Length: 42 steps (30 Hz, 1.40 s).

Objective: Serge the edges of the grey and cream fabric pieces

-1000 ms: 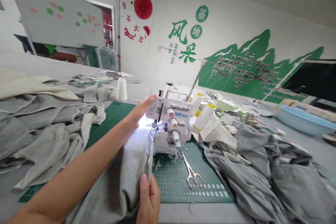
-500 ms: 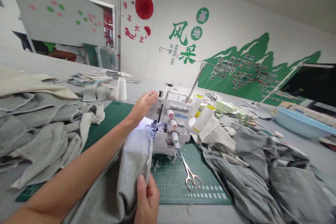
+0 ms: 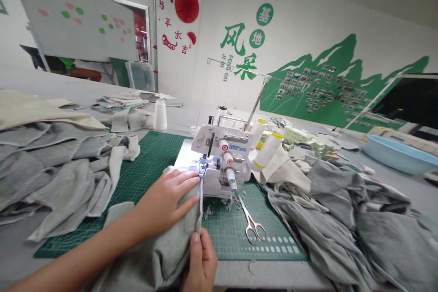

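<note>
A white overlock sewing machine (image 3: 219, 159) stands on the green cutting mat, its lamp lit over the presser foot. Grey fabric (image 3: 167, 248) runs from its foot down toward me. My left hand (image 3: 167, 198) lies flat on the cloth just in front of the foot, fingers stretched out and pointing toward it. Lower down, my right hand (image 3: 201, 260) pinches the fabric's right edge between thumb and fingers. To the right of the machine lies a pair of scissors (image 3: 252, 223) with its handles toward me, near scraps of trimmed lint (image 3: 208, 211).
Heaps of grey cloth (image 3: 65, 164) lie at the left, with more grey cloth (image 3: 342, 210) at the right. Thread cones (image 3: 270, 149) stand behind the machine, and a white cone (image 3: 159, 115) beyond the mat (image 3: 143, 159). A blue basin (image 3: 400, 153) sits far right.
My left hand has come down from the machine's upper left side onto the fabric before the foot. The right hand keeps its pinch on the edge. The view has shifted slightly.
</note>
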Each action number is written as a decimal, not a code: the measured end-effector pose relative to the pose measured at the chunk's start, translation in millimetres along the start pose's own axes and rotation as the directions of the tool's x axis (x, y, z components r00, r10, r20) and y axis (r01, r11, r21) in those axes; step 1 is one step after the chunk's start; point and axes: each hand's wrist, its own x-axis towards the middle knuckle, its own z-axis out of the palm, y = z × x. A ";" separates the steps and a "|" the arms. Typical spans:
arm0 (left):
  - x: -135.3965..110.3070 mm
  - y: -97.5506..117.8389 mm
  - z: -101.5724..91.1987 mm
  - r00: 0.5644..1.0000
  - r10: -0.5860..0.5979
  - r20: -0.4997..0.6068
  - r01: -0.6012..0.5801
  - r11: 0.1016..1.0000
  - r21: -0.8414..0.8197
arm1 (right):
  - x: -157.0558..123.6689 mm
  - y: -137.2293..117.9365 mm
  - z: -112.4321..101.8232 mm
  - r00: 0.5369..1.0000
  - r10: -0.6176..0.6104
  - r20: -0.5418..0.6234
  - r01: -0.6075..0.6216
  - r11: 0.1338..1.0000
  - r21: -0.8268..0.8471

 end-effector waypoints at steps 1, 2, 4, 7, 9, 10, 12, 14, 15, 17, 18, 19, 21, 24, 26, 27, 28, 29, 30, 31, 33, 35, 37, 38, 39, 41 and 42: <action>-0.4 -1.3 -0.2 1.000 0.009 0.010 -0.009 1.000 0.003 | -0.6 1.5 -0.8 1.000 -0.004 0.001 0.004 1.000 -0.008; -0.6 -2.3 -1.0 1.000 0.015 0.022 -0.015 1.000 0.005 | -1.0 3.2 -1.7 1.000 -0.009 0.004 0.009 1.000 -0.018; -1.5 -3.8 -2.8 0.999 0.021 0.038 -0.021 1.000 0.006 | -1.3 6.0 -3.4 1.000 -0.022 0.019 0.023 0.999 -0.042; -2.9 -6.8 -4.5 0.997 0.039 0.061 -0.040 0.999 0.005 | -0.1 4.1 -4.6 0.997 -0.054 0.052 0.057 0.997 -0.059; -3.2 -9.5 -4.7 0.994 0.065 0.085 -0.066 0.998 0.015 | 4.0 -3.4 -5.4 0.992 -0.124 0.031 0.126 0.989 -0.076; -3.3 -11.0 -4.6 0.992 0.078 0.097 -0.081 0.996 0.028 | 7.6 -9.0 -6.0 0.984 -0.179 0.016 0.180 0.978 -0.106; -3.3 -14.3 -4.5 0.988 0.110 0.110 -0.116 0.992 0.057 | 18.2 -22.7 -7.7 0.948 -0.313 0.054 0.317 0.920 -0.229; -3.2 -18.0 -4.9 0.984 0.143 0.110 -0.150 0.987 0.065 | 31.7 -37.1 -8.9 0.883 -0.408 0.231 0.468 0.800 -0.375; -2.9 -20.0 -5.4 0.981 0.159 0.108 -0.166 0.984 0.059 | 38.5 -43.5 -8.9 0.849 -0.421 0.320 0.526 0.736 -0.427; -1.7 -24.4 -7.2 0.976 0.187 0.113 -0.192 0.980 0.040 | 50.1 -52.7 -7.4 0.808 -0.398 0.435 0.584 0.642 -0.497; -0.8 -26.6 -8.4 0.973 0.198 0.121 -0.203 0.979 0.032 | 54.3 -55.2 -6.3 0.801 -0.384 0.458 0.592 0.616 -0.519; 0.2 -28.7 -9.8 0.969 0.210 0.132 -0.215 0.976 0.026 | 57.4 -56.2 -5.1 0.800 -0.373 0.470 0.594 0.602 -0.534; 2.1 -32.5 -12.4 0.962 0.225 0.154 -0.231 0.973 0.022 | 60.2 -54.8 -3.2 0.800 -0.369 0.472 0.594 0.592 -0.544; 3.4 -35.9 -14.6 0.955 0.230 0.186 -0.239 0.971 0.028 | 58.8 -47.8 -2.3 0.806 -0.358 0.471 0.584 0.610 -0.536; 3.4 -36.6 -14.4 0.955 0.221 0.196 -0.231 0.972 0.030 | 56.1 -43.2 -2.5 0.824 -0.358 0.440 0.559 0.643 -0.524; 3.3 -36.7 -13.9 0.957 0.217 0.194 -0.227 0.974 0.028 | 54.7 -41.4 -2.7 0.836 -0.366 0.410 0.543 0.661 -0.517; 3.1 -36.5 -13.4 0.959 0.214 0.188 -0.222 0.975 0.023 | 53.3 -40.2 -3.0 0.848 -0.379 0.371 0.528 0.677 -0.513; 2.9 -36.3 -12.8 0.961 0.210 0.180 -0.217 0.976 0.015 | 52.0 -39.4 -3.2 0.857 -0.395 0.331 0.515 0.687 -0.512; 2.7 -36.1 -12.5 0.963 0.208 0.170 -0.212 0.977 0.007 | 50.8 -39.0 -3.4 0.866 -0.405 0.295 0.501 0.696 -0.515; 2.6 -35.7 -12.3 0.965 0.207 0.163 -0.209 0.978 0.000 | 49.8 -38.8 -3.5 0.876 -0.401 0.268 0.482 0.705 -0.520; 2.5 -35.0 -13.0 0.965 0.207 0.158 -0.208 0.978 -0.010 | 48.1 -38.1 -3.1 0.916 -0.328 0.233 0.402 0.759 -0.513; 2.7 -34.0 -14.7 0.964 0.206 0.166 -0.208 0.978 -0.010 | 46.4 -35.6 -1.5 0.965 -0.168 0.200 0.241 0.871 -0.428; 3.3 -32.8 -17.1 0.960 0.208 0.186 -0.211 0.977 -0.002 | 44.3 -31.1 0.8 0.980 0.042 0.195 0.010 0.966 -0.259; 3.6 -32.2 -18.3 0.959 0.207 0.194 -0.212 0.977 0.003 | 43.0 -28.6 1.9 0.967 0.140 0.210 -0.105 0.979 -0.172; 4.0 -31.7 -19.4 0.957 0.206 0.203 -0.212 0.977 0.006 | 41.7 -26.6 2.9 0.948 0.216 0.235 -0.195 0.975 -0.109; 4.7 -31.0 -20.9 0.954 0.207 0.215 -0.214 0.977 0.009 | 39.7 -26.0 3.6 0.928 0.261 0.265 -0.246 0.965 -0.090; 4.8 -31.0 -21.1 0.953 0.209 0.217 -0.216 0.976 0.006 | 39.3 -28.0 3.4 0.946 0.212 0.246 -0.185 0.974 -0.131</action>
